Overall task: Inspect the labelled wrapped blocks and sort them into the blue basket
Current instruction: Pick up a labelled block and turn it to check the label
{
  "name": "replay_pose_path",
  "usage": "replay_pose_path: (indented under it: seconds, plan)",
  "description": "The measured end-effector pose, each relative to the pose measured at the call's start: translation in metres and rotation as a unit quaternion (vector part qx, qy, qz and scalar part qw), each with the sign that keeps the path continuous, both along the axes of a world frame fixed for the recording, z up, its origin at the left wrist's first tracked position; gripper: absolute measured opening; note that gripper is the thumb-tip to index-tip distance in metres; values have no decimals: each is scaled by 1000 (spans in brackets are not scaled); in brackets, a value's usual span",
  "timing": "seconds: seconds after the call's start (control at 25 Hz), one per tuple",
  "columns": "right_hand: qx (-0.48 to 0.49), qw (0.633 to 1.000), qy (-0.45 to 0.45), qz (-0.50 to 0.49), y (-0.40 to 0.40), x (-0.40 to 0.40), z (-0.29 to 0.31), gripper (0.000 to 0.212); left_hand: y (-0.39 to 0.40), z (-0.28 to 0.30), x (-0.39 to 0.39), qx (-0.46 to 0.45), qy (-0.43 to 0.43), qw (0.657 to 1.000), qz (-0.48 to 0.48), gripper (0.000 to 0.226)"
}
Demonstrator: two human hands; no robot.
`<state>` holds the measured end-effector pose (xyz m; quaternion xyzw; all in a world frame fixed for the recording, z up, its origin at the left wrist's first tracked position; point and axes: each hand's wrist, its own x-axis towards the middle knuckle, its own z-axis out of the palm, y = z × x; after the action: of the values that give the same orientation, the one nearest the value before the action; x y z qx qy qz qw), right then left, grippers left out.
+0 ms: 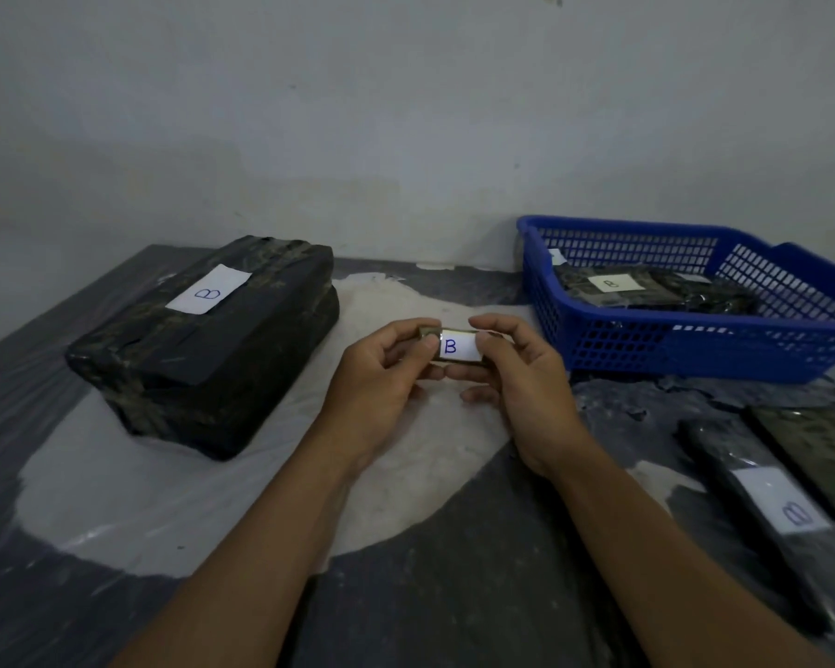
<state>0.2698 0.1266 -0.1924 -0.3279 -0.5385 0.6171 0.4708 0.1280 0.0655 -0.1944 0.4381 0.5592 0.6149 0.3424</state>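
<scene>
While both hands hold a small block (451,347) up in front of the camera, its white label marked "B" faces the viewer, so the inspection step looks to be under way. The left hand (381,378) pinches the block's left end between thumb and curled fingers; the right hand (521,378) pinches the right end the same way. The block is in the air above the worktop (454,595), left of the blue basket (695,349).

The basket already holds at least one dark wrapped block with a "B" label (610,283). The next move probably calls for carrying the small block right, over the basket's near wall, and letting go.

A big block (203,344), also labelled "B", sits on the worktop to the left. At the right edge lie long flat blocks (762,513), partly cut off; one label's letter is blurred and hard to read. The fingers hide most of the small block's wrapping, and the rest of the basket's contents are hard to make out through its mesh.
</scene>
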Motion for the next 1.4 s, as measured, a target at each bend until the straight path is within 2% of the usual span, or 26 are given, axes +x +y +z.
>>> replay_pose_path:
  seconds: [0.2,0.36,0.48,0.76,0.88,1.12,1.4]
  plan:
    - [13,1000,1,11,1,1,-2,14,0,1,0,-13,-28,999,-8,20]
    - [15,999,-8,28,4,2,-4,13,2,5,-1,-39,-74,996,-7,29]
    - [13,999,-5,30,6,1,-5,13,1,3,0,-24,-47,999,6,22]
    - [-7,999,-17,32,8,-1,-6,14,3,2,1,-24,-47,998,17,19]
    - [-10,999,-18,35,7,0,-5,12,1,0,1,-22,-6,999,23,13]
    - [27,998,-61,7,5,-2,-6,10,4,-5,2,-13,34,998,44,5]
    - [45,997,-66,10,2,-2,-4,12,5,-7,0,8,56,998,38,5]
